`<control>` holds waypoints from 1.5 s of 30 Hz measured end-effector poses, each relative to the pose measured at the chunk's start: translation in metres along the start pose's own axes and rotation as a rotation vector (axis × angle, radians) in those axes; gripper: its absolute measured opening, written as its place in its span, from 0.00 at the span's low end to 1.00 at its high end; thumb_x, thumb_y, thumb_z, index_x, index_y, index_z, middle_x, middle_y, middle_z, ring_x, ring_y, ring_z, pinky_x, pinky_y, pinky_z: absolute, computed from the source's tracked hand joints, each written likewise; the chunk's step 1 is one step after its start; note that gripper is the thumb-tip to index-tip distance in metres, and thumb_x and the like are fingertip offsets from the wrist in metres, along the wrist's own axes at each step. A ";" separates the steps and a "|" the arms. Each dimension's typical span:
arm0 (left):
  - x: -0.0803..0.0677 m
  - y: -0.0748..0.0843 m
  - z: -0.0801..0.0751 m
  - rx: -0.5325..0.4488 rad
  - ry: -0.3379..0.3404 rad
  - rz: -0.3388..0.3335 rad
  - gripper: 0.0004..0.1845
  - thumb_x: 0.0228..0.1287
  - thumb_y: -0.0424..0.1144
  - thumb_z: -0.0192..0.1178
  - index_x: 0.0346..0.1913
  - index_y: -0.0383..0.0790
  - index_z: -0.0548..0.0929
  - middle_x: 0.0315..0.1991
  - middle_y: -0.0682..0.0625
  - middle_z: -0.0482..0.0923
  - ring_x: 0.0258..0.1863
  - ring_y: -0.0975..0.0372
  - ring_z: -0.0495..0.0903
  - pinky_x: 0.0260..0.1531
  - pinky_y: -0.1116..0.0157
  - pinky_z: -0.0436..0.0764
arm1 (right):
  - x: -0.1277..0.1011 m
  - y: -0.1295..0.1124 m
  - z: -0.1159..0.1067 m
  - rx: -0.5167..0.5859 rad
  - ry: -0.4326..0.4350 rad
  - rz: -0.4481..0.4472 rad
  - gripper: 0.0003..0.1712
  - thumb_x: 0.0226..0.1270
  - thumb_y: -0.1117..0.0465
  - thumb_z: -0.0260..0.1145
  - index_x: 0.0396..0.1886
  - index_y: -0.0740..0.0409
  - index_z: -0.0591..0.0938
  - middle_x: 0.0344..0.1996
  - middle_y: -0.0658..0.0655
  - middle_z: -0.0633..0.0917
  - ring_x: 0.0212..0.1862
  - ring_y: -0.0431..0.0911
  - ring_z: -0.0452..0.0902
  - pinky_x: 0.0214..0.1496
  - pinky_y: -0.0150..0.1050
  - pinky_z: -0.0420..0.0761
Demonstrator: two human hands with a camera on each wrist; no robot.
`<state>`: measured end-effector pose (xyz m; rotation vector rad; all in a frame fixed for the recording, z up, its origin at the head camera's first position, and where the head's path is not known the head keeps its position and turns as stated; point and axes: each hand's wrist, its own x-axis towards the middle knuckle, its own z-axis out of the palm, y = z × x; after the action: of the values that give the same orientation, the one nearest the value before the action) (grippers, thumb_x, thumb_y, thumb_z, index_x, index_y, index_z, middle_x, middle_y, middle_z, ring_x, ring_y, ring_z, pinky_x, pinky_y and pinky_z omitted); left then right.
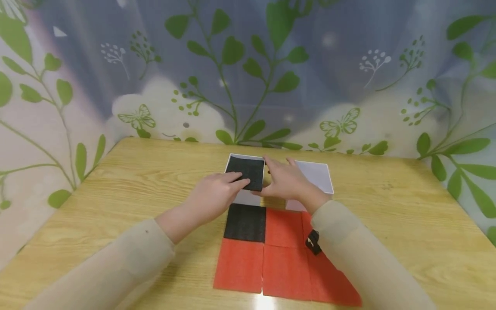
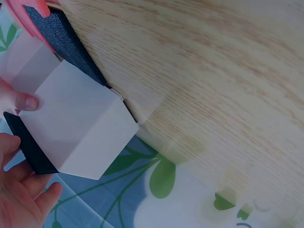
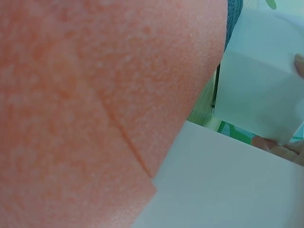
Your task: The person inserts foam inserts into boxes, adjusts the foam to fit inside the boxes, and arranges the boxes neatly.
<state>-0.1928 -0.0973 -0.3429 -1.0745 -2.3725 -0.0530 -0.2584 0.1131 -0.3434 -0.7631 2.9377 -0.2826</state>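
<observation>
Both hands meet at the far middle of the bench [image 1: 155, 181]: the left hand [image 1: 213, 196] lays straight fingers on the black square [image 1: 246, 172] atop a white sheet [image 1: 248, 197]; the right hand [image 1: 288, 183] lies flat beside it, beyond the red squares [image 1: 284, 254].

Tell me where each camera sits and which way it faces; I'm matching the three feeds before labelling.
Head: worn on the head, looks forward and down at the wooden table; shows both sleeves, left hand and right hand on the black square.
Left wrist: close above the table edge, faces the white sheet; fingers show.
Right wrist: very close over the red squares; a fingertip shows.
Shared: all three show the white sheet and red squares.
</observation>
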 end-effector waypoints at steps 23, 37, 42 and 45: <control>0.001 0.000 0.000 -0.035 -0.016 -0.015 0.17 0.58 0.34 0.64 0.52 0.39 0.82 0.49 0.41 0.80 0.41 0.54 0.82 0.38 0.60 0.81 | -0.001 0.000 -0.002 0.002 0.000 0.005 0.63 0.49 0.31 0.65 0.74 0.60 0.48 0.61 0.57 0.73 0.60 0.48 0.71 0.69 0.56 0.38; -0.001 0.016 -0.006 0.043 -0.024 0.075 0.21 0.57 0.29 0.62 0.56 0.37 0.78 0.54 0.38 0.75 0.52 0.51 0.77 0.45 0.60 0.79 | -0.003 -0.002 -0.004 -0.024 -0.008 0.011 0.62 0.50 0.35 0.67 0.73 0.63 0.48 0.66 0.59 0.66 0.64 0.49 0.65 0.69 0.56 0.40; 0.002 0.013 -0.005 0.028 -0.049 0.041 0.21 0.57 0.26 0.62 0.56 0.37 0.78 0.53 0.37 0.76 0.50 0.51 0.78 0.44 0.61 0.79 | -0.002 0.000 -0.003 -0.012 0.000 0.009 0.62 0.49 0.34 0.67 0.73 0.61 0.48 0.65 0.57 0.68 0.61 0.47 0.69 0.69 0.56 0.39; 0.002 0.010 -0.003 0.028 -0.056 0.036 0.21 0.58 0.26 0.61 0.56 0.38 0.79 0.52 0.38 0.77 0.48 0.52 0.79 0.42 0.62 0.80 | -0.002 0.000 -0.002 -0.004 -0.001 -0.001 0.62 0.50 0.35 0.67 0.73 0.62 0.48 0.66 0.58 0.66 0.63 0.48 0.66 0.69 0.56 0.38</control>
<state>-0.1852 -0.0899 -0.3414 -1.1186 -2.3960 0.0235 -0.2568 0.1141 -0.3414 -0.7656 2.9377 -0.2770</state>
